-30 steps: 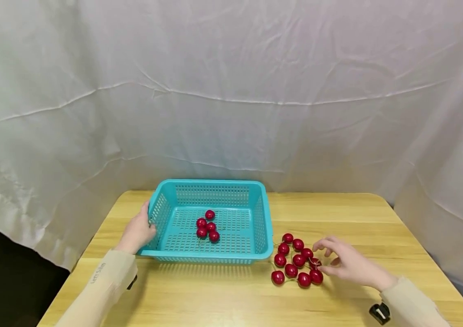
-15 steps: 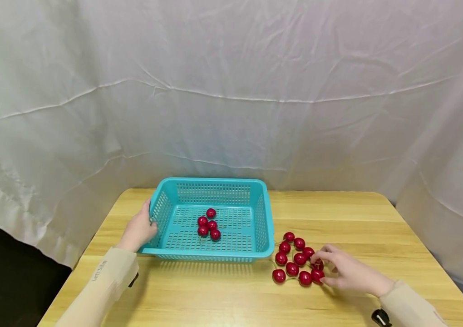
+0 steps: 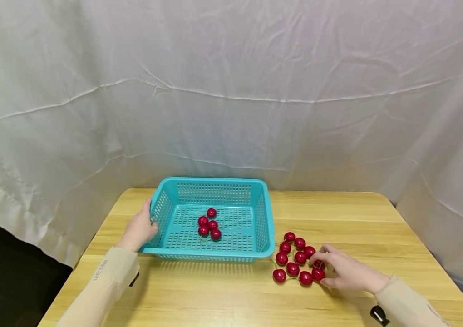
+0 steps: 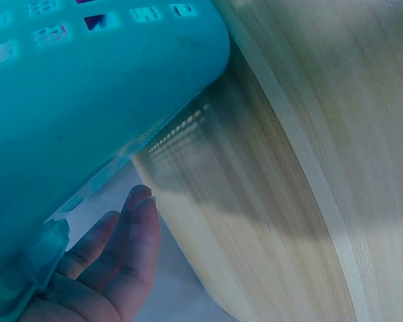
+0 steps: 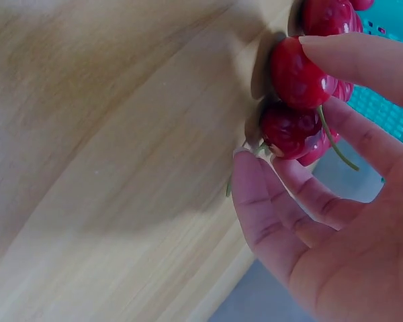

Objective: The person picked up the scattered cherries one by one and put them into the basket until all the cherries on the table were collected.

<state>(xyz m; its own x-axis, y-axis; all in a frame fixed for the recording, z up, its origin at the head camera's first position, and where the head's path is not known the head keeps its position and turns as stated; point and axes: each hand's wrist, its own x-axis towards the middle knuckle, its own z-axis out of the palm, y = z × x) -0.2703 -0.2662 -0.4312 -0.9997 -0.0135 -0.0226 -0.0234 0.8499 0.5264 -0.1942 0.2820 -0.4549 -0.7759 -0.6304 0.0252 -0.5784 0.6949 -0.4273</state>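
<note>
A blue perforated plastic basket [image 3: 231, 254] stands on the table with several red cherries [image 3: 215, 234] inside. My left hand [image 3: 136, 230] grips its left rim, thumb over the inside; in the left wrist view the fingers [image 4: 136, 241] reach along the outside wall. Right of the basket lies a loose group of stemmed cherries [image 3: 293, 269]. At that group's right edge, my right hand [image 3: 347, 271] has its fingers curled round two of them. In the right wrist view the thumb touches a bright cherry [image 5: 297, 75], while other fingertips lie by a darker cherry [image 5: 289, 131].
The wooden table [image 3: 215, 299] has a rounded far edge. Behind and beside it hangs a pale cloth [image 3: 231, 113]. The basket's right wall is close to the loose cherries.
My right hand has moved slightly down and left, its fingers closing round the cherries at the right edge. The left hand keeps its hold, and the basket stays put.
</note>
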